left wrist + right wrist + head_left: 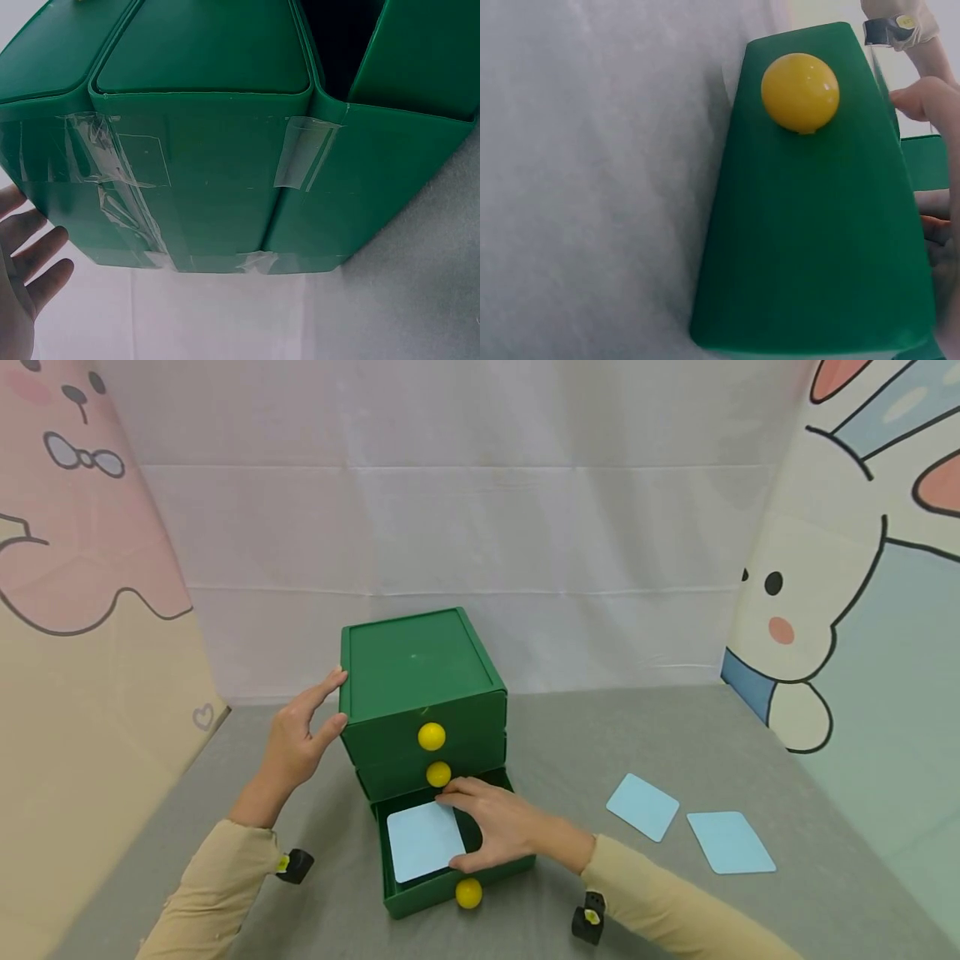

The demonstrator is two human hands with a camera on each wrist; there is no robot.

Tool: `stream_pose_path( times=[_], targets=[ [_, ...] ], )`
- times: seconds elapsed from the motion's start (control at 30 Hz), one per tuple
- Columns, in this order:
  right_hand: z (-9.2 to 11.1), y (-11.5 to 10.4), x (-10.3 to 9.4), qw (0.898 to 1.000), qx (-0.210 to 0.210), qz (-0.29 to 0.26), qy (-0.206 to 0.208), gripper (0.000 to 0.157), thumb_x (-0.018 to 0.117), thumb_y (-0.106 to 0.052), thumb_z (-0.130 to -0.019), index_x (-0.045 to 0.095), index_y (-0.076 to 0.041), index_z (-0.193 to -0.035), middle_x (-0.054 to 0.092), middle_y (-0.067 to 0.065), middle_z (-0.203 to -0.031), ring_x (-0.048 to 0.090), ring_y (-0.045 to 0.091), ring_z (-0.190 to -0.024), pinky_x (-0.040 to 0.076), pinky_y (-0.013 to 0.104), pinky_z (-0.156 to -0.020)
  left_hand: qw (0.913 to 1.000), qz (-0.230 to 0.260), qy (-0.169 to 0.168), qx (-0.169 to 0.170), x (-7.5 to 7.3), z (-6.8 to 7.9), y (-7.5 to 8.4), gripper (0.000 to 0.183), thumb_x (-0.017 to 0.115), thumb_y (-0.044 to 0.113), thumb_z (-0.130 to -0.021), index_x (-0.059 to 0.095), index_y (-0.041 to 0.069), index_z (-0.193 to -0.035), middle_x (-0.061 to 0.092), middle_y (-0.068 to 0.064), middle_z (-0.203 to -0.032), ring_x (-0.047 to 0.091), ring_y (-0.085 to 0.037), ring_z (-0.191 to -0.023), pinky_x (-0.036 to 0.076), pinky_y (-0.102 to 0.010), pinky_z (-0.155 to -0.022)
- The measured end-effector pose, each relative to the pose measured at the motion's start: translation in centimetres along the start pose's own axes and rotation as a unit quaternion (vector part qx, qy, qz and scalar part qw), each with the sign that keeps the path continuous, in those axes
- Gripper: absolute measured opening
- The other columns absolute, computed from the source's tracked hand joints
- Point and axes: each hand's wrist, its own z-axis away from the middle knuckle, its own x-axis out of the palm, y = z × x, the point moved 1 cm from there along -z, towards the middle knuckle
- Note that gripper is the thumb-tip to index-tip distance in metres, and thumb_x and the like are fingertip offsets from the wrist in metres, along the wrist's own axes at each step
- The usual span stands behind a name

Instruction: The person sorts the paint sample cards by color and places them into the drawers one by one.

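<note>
A green three-drawer box with yellow round knobs stands on the grey cloth. Its bottom drawer is pulled out. My right hand reaches over that drawer and holds a pale blue card between thumb and fingers at its right side. The card is tilted within the drawer's opening. In the right wrist view, the drawer front hides most of the card. My left hand is at the box's upper left side, fingers spread and fingertips at its edge; the left wrist view shows the fingers extended.
Two more pale blue cards lie flat on the cloth to the right of the box. The upper two drawers are closed. Clear tape joins the box's sections. A white curtain hangs behind, with cartoon-printed panels at both sides.
</note>
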Motion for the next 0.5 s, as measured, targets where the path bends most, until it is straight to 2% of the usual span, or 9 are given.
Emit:
stream_pose_path(
  times=[0.2, 0.5],
  targets=[
    [0.0, 0.2, 0.4, 1.000, 0.002, -0.015, 0.001, 0.068, 0.062, -0.045, -0.077, 0.048, -0.006, -0.131, 0.043, 0.009, -0.134, 0.043, 0.017, -0.120, 0.039, 0.031, -0.098, 1.0000, -0.001, -0.003, -0.001, -0.1, 0.0, 0.0, 0.056, 0.047, 0.042, -0.092, 0.047, 0.004, -0.133, 0.046, -0.017, -0.134, 0.046, -0.035, -0.119, 0.035, -0.056, -0.092],
    [0.9, 0.4, -0.7, 0.999, 0.008, -0.022, 0.023, 0.067, 0.064, -0.044, -0.076, 0.048, -0.007, -0.131, 0.044, 0.008, -0.133, 0.044, 0.019, -0.118, 0.042, 0.034, -0.095, 1.0000, -0.002, 0.000, 0.003, 0.0, 0.0, 0.0, 0.057, 0.046, 0.045, -0.092, 0.047, 0.004, -0.132, 0.046, -0.016, -0.134, 0.046, -0.036, -0.118, 0.035, -0.057, -0.091]
  ],
)
